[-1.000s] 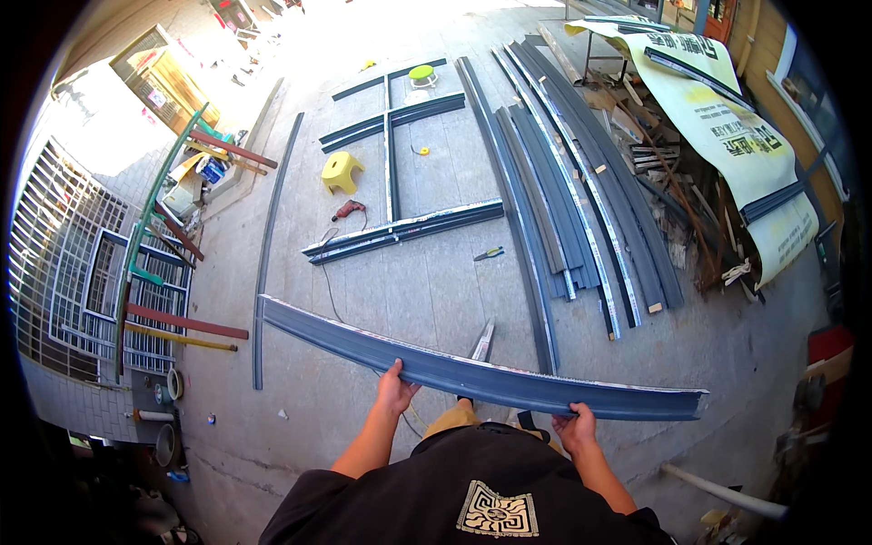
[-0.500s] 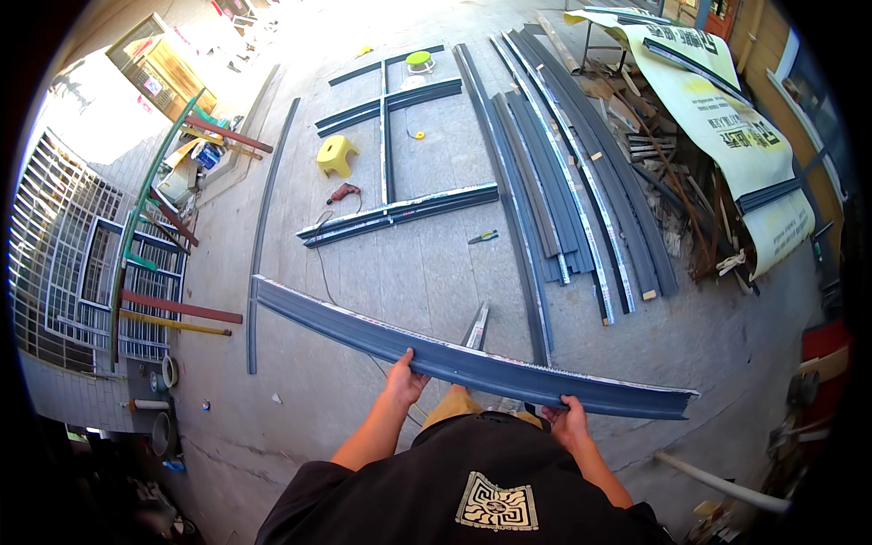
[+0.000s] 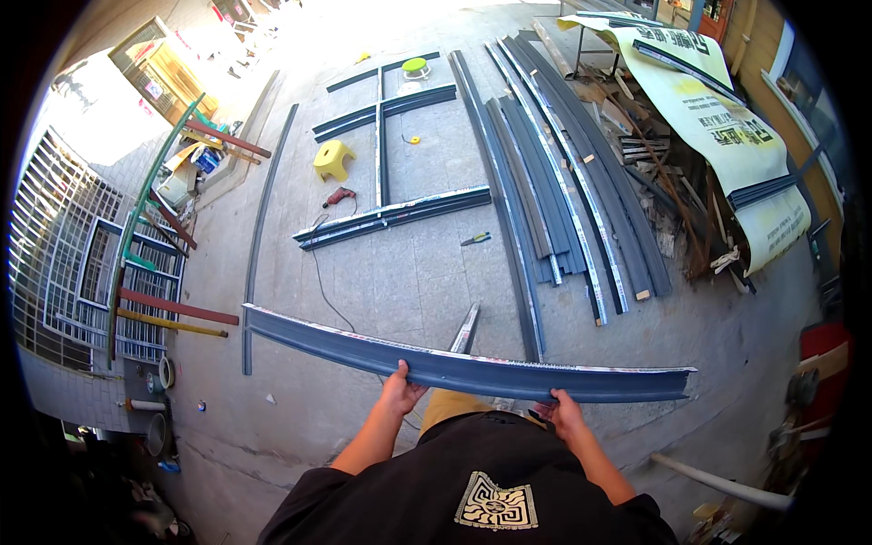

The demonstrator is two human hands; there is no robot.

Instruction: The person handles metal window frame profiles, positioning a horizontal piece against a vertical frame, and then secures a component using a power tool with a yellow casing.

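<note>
A long dark blue-grey metal profile [image 3: 481, 373] lies crosswise in front of me, held level off the ground, a whitish printed strip along its far edge. Left of its middle, my left hand [image 3: 400, 389] is closed round the near edge, thumb on top. My right hand [image 3: 562, 411] grips the same edge farther right, its thumb on the face and its other fingers underneath. Below the profile, partly covered by it, another profile piece [image 3: 465, 329] points away from me on the paving.
Joined profiles form a frame [image 3: 382, 145] on the ground, beside a yellow stool [image 3: 334, 161], a red corded drill [image 3: 340, 197] and pliers [image 3: 475, 239]. More long profiles [image 3: 581, 163] lie at right, before a scrap pile [image 3: 677, 173]. A green-railed rack [image 3: 136, 218] stands left.
The profile has levelled out: its left end has dropped toward me and its right end has risen away. Both hands still hold it, the right having moved slightly left and away.
</note>
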